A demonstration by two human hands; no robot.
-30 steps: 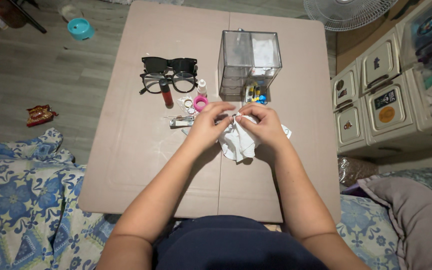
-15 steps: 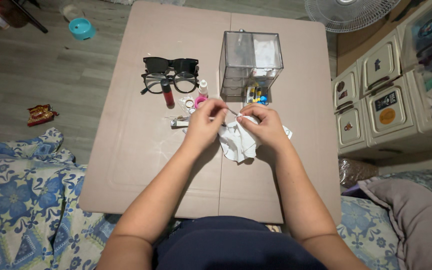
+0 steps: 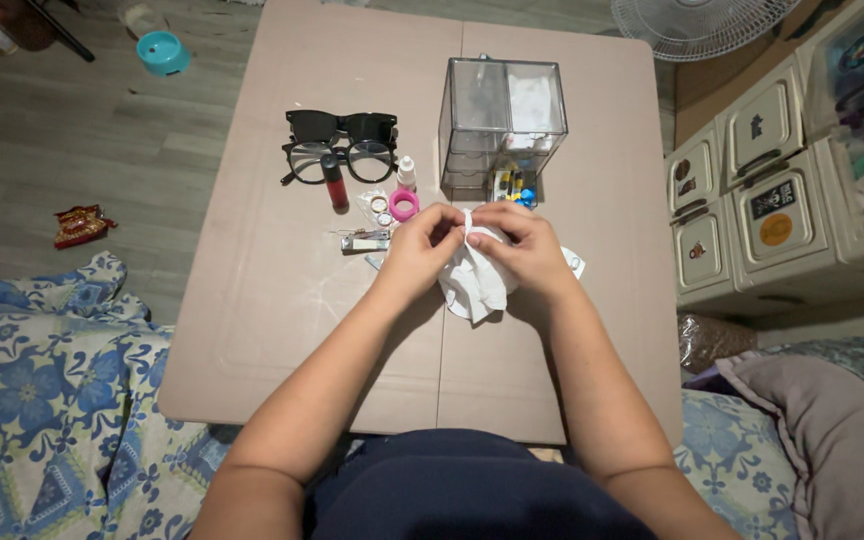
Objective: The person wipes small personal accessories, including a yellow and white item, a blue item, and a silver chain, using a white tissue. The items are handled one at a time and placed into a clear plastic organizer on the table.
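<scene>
Pinching a crumpled white cloth (image 3: 476, 277) between 2 hands above the middle of a beige folding table (image 3: 282, 300): left hand (image 3: 420, 248) closed at the fingertips on the cloth's top edge, right hand (image 3: 519, 248) curled over the cloth from the other side, its fingers meeting the left ones at a raised fold. Hanging down from both grips and bunching just over the table's centre seam. Impossible to tell whether anything small is wrapped inside the cloth. Lying just beyond the left hand: a pink ring-shaped item (image 3: 404, 205), a small white dropper bottle (image 3: 407, 173), a red tube (image 3: 333, 183), and a flat metallic tool (image 3: 362, 241) beside the knuckles. Resting farther back, 2 pairs of glasses side by side, dark sunglasses (image 3: 340, 126) behind clear-lensed black frames (image 3: 337, 160). Standing behind the right hand, a clear plastic drawer organiser (image 3: 501, 115) with small coloured items at its open base. Sitting on the wooden floor at upper left, a teal bowl (image 3: 162, 52); standing at the right of the table, stacked storage drawers (image 3: 762, 190).
</scene>
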